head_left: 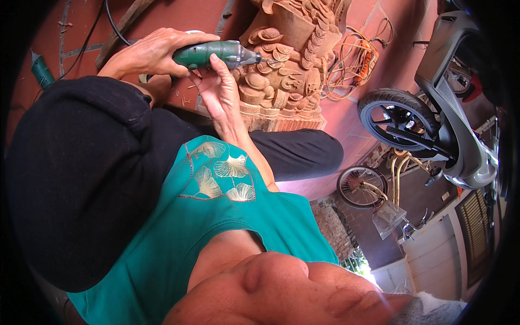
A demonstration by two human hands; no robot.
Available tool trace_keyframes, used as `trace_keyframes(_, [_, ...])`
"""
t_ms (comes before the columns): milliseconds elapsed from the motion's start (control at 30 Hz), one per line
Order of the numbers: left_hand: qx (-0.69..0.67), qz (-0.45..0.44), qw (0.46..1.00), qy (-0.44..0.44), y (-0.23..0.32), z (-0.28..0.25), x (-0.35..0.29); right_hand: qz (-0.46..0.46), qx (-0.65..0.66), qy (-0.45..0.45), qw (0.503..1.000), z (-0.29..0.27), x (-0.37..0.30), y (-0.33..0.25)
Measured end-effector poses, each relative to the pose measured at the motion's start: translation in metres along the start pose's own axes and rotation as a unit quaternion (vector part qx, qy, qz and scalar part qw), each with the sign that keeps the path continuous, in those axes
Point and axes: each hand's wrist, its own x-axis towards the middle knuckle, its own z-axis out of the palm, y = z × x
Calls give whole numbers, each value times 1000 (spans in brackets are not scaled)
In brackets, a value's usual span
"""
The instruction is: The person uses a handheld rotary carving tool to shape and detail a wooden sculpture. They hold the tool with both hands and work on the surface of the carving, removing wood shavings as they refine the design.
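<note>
Reddish floor tiles (189, 16) surround the carved wooden piece (290, 59), and I see the green rotary tool (197, 54) at its left, slim bit (267, 59) over the relief. The left hand (149, 51) clasps the tool's rear while the right hand (220, 98) supports it from the near side, thumb toward the nose. I judge it stiff and fairly light, its smooth shell slippery, its bit fragile; I'd hold the barrel, clear of the bit.

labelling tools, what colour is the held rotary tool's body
The tool's body is green; see head view.
</note>
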Motion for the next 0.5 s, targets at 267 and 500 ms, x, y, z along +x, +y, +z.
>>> trace_keyframes(267, [-15, 6, 1000, 2, 0, 0, -4, 6, -4, -11, 1000, 5, -3, 2])
trace_keyframes(500, [-9, -4, 1000, -2, 3, -2, 0, 2, 2, -6, 1000, -2, 1, -1])
